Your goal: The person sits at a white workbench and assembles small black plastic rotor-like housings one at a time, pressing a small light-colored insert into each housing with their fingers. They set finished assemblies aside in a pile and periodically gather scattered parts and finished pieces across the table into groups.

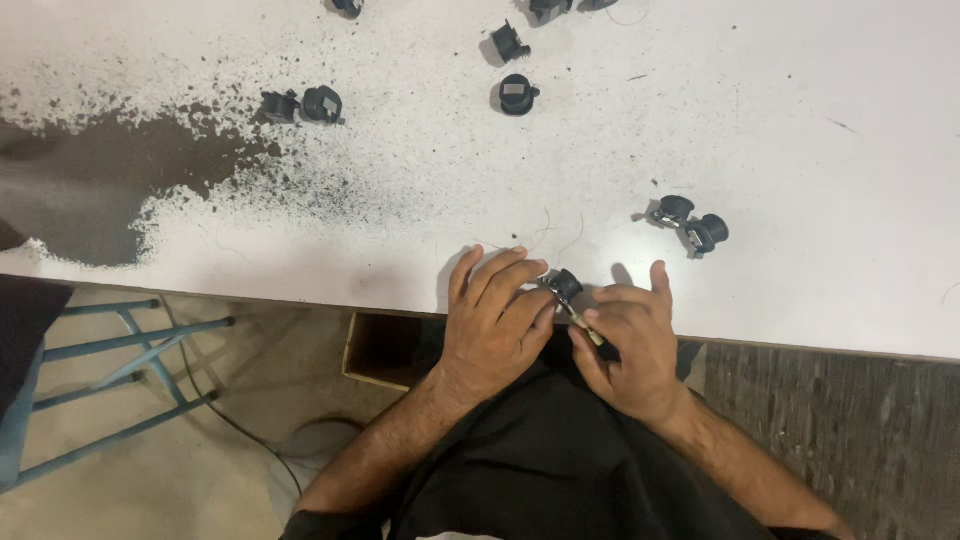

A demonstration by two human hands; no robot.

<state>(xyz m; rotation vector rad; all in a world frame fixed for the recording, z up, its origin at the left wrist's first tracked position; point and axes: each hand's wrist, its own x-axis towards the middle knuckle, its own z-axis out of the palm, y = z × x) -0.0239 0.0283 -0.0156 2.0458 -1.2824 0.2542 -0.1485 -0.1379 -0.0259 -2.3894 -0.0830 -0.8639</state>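
Both hands at the near edge of the white desk [780, 110]. Left hand [497, 320] lies mostly flat, fingers spread, fingertips pinning a small black round part [566, 285] just at the desk edge. Right hand [630, 345] is loosely curled, thumb and forefinger pinched on a thin metal tool [580, 322] whose tip meets the part. Similar black parts sit well apart: a pair [690, 225] to the right, another pair [300, 105] and several more [515, 70] further back. Thin loose wires [545, 232] lie just beyond the hands. Risk: part sits right at the edge over an open cardboard box [380, 350] and the floor; a tool slip or light fingertip hold could flick it off. Worn, dark patch of desk [90, 190] far left, not a factor.
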